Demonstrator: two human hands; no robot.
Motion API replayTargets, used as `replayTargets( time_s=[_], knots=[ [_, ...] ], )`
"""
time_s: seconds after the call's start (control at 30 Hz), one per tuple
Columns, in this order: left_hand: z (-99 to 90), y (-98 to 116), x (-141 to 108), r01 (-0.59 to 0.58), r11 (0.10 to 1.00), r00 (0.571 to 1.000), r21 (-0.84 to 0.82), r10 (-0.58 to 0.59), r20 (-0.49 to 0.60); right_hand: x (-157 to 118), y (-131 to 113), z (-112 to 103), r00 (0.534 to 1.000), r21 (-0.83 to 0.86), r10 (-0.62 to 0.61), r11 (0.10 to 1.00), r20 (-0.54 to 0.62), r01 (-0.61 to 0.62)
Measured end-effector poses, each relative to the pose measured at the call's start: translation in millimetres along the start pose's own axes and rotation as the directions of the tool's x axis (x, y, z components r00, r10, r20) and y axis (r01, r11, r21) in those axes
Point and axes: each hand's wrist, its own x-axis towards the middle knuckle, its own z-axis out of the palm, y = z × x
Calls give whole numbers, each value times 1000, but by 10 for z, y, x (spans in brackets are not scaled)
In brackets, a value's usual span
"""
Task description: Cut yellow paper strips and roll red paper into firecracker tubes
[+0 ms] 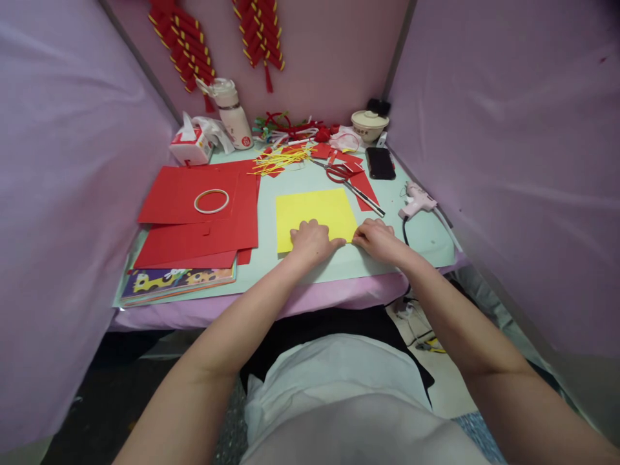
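Pressing the yellow sheet [314, 205] on the worktop [266, 274], our left hand [310, 242] lies half-open, thumb stretched; our right hand [376, 240] pinches its edge at four o'clock. We see red sheets [169, 187] at nine o'clock, a glue gun [417, 200] near three.

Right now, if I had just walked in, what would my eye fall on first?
Probably the bright yellow paper at the table's middle, with the left hand on it and the right hand at its near right corner. Next come the red sheets to its left, bearing a pale ring, and the red-and-yellow firecracker ornaments hanging against the back wall.
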Motion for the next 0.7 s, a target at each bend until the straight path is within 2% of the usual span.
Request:
replayTargets(
  time_s=[0.13, 0.23, 0.5, 0.7],
  knots=[
    [-26, 17, 37, 35, 999, 998, 4, -35, 47, 5, -15, -68, 998, -53, 55, 997, 30, -53],
    [-37, 25, 55, 38, 999, 997, 3, -38, 62, -1, 31, -109, 999, -62, 42, 997, 20, -41],
    [-45, 25, 89, 45, 999, 995, 8, -45, 90, -11, 263, -122, 997, 112, -58, 992, -52, 64],
    [-32, 21, 106, 47, 999, 995, -1, -46, 91, 3, 197, -90, 999, 29, 1, 1000, -35, 0]
  ],
)
